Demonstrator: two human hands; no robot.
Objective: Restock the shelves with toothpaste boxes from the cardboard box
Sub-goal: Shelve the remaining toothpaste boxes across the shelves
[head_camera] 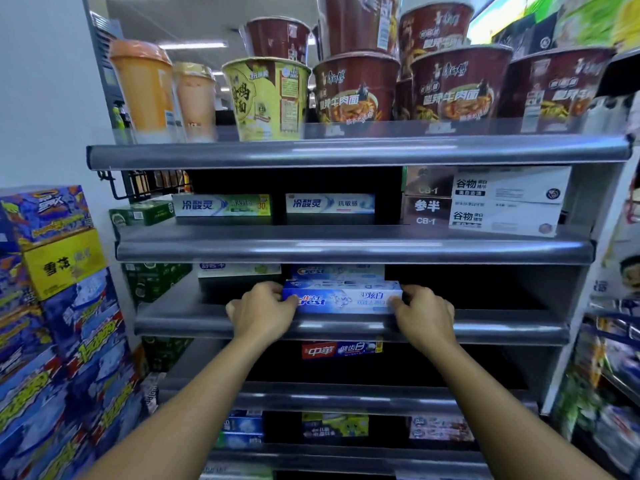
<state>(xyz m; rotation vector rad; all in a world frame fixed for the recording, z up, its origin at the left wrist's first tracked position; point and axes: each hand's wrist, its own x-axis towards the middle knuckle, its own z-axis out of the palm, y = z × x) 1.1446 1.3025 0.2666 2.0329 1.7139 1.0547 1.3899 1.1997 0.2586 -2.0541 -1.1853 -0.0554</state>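
Two Crest boxes are on the middle shelf [485, 332]: the front box [341, 299] and, at its 12 o'clock, a second box [337, 271]. One shelf up stand two pale boxes [221, 205] [330, 203]. One red box [341, 350] lies at 6 o'clock, below. The front box lies between two hands: the left hand [263, 311] grips its 9 o'clock end and the right hand [424, 315] its 3 o'clock end, fingers curled.
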